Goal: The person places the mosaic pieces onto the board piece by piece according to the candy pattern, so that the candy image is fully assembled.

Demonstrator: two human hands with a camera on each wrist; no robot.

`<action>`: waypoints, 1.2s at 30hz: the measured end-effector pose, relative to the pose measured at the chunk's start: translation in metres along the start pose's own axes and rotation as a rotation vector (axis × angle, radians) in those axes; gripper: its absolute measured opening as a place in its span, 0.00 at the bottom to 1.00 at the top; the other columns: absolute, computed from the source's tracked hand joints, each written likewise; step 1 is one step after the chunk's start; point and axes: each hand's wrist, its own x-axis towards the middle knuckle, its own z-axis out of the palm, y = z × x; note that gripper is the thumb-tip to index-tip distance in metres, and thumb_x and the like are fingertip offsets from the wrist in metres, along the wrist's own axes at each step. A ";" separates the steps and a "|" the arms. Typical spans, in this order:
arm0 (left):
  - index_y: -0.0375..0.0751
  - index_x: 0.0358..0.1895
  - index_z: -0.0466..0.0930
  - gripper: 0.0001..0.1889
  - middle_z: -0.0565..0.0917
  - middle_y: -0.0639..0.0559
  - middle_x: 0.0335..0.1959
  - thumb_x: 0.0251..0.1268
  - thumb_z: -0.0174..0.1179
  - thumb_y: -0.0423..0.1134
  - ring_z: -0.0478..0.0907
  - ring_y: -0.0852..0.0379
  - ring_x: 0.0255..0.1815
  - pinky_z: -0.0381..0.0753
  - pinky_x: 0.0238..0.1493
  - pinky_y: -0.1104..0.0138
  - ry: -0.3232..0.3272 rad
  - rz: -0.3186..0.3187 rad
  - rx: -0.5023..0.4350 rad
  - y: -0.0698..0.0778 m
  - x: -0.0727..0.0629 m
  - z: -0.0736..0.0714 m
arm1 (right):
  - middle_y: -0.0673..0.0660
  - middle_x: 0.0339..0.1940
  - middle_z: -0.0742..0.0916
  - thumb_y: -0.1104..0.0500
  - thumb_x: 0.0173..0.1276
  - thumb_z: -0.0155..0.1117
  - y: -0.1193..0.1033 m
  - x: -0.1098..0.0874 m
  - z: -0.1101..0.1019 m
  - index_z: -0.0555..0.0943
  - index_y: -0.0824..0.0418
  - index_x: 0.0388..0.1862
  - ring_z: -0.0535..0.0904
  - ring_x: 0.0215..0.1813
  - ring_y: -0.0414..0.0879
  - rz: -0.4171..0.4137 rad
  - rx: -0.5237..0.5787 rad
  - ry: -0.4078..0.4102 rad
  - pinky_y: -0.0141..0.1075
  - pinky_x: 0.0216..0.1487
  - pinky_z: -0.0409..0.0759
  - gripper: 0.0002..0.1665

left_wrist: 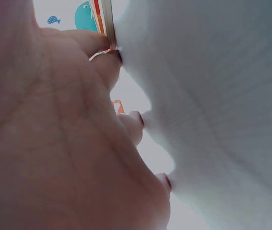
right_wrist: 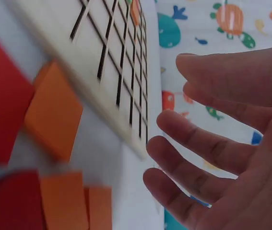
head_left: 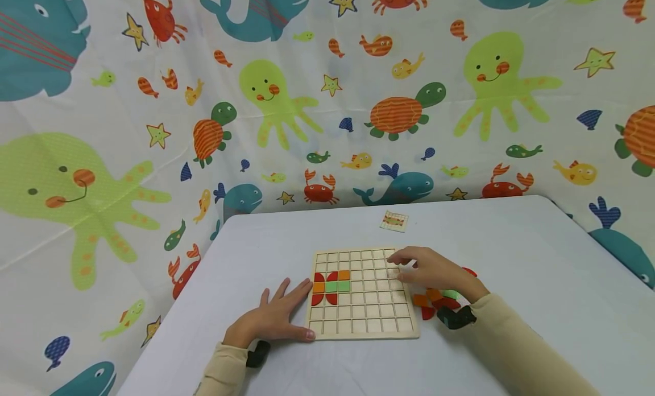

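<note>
A square wooden grid board [head_left: 378, 326] lies on the white table. Towards its left side several red pieces [head_left: 331, 299] with curved edges, orange squares [head_left: 344, 275] and green squares [head_left: 331, 287] fill some cells. My left hand [head_left: 273, 316] rests with fingers spread at the board's left edge, thumb by the near corner and a fingertip along the side. Over the board's right edge hovers my right hand [head_left: 437, 269]. In the right wrist view, its thumb and fingers are apart with nothing between them.
Loose red, orange and green pieces lie in a pile [head_left: 434, 295] right of the board, partly beneath my right forearm; orange pieces [right_wrist: 54, 112] show close up in the right wrist view. A small patterned card [head_left: 394, 220] lies beyond the board. Behind the table hangs a sea-animal curtain [head_left: 348, 151].
</note>
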 end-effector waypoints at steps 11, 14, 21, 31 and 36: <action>0.50 0.88 0.54 0.62 0.55 0.51 0.88 0.54 0.78 0.66 0.35 0.35 0.88 0.28 0.78 0.29 -0.001 -0.012 -0.002 0.000 0.000 0.001 | 0.53 0.48 0.84 0.64 0.70 0.74 0.024 -0.021 -0.020 0.86 0.63 0.59 0.78 0.52 0.53 0.135 -0.006 -0.041 0.46 0.53 0.84 0.19; 0.51 0.88 0.54 0.62 0.55 0.51 0.88 0.53 0.78 0.66 0.36 0.35 0.88 0.29 0.78 0.29 0.001 -0.017 -0.001 0.001 0.000 0.001 | 0.54 0.47 0.84 0.64 0.68 0.75 0.027 -0.024 -0.022 0.86 0.62 0.57 0.78 0.51 0.53 0.159 -0.035 -0.055 0.49 0.54 0.84 0.18; 0.51 0.88 0.54 0.61 0.55 0.51 0.88 0.54 0.78 0.65 0.35 0.35 0.88 0.28 0.78 0.30 -0.004 -0.021 -0.003 0.001 0.000 0.000 | 0.53 0.41 0.81 0.64 0.64 0.79 0.032 -0.025 -0.025 0.86 0.61 0.49 0.75 0.47 0.51 0.197 -0.082 -0.092 0.43 0.48 0.82 0.15; 0.50 0.88 0.54 0.61 0.54 0.51 0.88 0.54 0.78 0.65 0.35 0.35 0.88 0.28 0.78 0.29 -0.002 -0.006 -0.002 0.001 -0.001 -0.001 | 0.52 0.35 0.78 0.65 0.63 0.78 0.034 -0.023 -0.024 0.82 0.60 0.38 0.73 0.43 0.49 0.156 -0.113 -0.110 0.40 0.42 0.78 0.11; 0.50 0.88 0.54 0.62 0.54 0.51 0.88 0.54 0.78 0.65 0.35 0.35 0.88 0.28 0.78 0.29 0.000 -0.007 -0.002 0.000 0.000 0.000 | 0.52 0.34 0.78 0.66 0.64 0.78 0.034 -0.022 -0.021 0.80 0.60 0.39 0.73 0.42 0.49 0.191 -0.109 -0.104 0.40 0.42 0.79 0.13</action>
